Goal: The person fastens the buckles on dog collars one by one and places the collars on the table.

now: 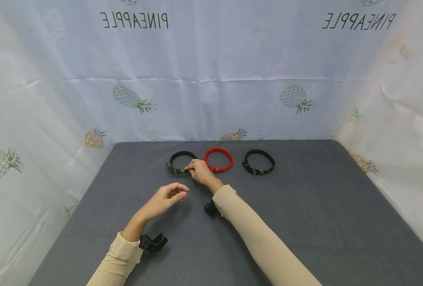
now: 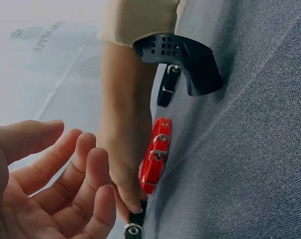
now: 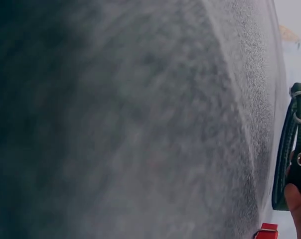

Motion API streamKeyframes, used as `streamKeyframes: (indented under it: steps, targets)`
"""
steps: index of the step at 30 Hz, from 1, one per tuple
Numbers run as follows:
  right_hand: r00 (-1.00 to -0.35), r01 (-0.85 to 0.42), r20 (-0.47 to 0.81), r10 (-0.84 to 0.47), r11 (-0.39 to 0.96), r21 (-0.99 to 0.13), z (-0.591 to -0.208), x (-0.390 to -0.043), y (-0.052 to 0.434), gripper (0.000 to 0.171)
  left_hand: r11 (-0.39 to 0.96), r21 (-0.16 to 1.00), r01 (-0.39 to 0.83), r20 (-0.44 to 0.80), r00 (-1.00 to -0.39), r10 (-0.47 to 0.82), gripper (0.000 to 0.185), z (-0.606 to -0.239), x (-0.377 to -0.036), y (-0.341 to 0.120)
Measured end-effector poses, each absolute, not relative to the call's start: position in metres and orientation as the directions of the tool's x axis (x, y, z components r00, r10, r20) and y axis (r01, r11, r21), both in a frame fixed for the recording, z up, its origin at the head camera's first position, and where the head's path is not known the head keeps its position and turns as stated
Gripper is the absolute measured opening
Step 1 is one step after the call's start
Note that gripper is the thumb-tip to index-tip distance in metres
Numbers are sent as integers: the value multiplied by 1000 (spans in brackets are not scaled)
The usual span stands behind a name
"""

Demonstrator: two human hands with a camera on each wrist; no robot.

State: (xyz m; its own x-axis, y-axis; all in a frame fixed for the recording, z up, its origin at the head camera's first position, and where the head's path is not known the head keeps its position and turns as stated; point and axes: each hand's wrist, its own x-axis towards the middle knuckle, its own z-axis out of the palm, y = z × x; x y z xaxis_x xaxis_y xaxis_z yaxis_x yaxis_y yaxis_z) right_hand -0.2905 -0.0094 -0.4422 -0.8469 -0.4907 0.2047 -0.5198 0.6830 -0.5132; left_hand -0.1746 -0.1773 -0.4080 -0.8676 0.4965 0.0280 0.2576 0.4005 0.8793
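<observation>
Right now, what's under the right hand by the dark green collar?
The right hand covers the near right part of the dark green collar, fingers pinching it by the buckle. The grey mat lies beneath. The covered strap section cannot be seen.

We are reading "PINEAPPLE", mirrored, printed twice along the top of the white backdrop cloth (image 1: pixel 211 59); nothing else is showing legible text.
</observation>
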Motion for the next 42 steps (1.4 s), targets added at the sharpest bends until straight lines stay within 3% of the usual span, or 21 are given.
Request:
streamKeyframes:
  steps: [19, 31, 42]
  targets:
    - [-878, -424, 88, -471, 679, -599, -441, -298, -16, 23, 385, 880, 279, 44, -855, 517, 34, -402, -175, -174]
    - [-843, -475, 108, -527, 633, -611, -443, -291, -20, 26, 382, 879, 286, 49, -851, 523, 34, -402, -174, -175]
    - [-783, -561, 239, -574, 485, -671, -432, -280, -17, 32, 361, 885, 295, 72, -851, 520, 32, -401, -177, -169]
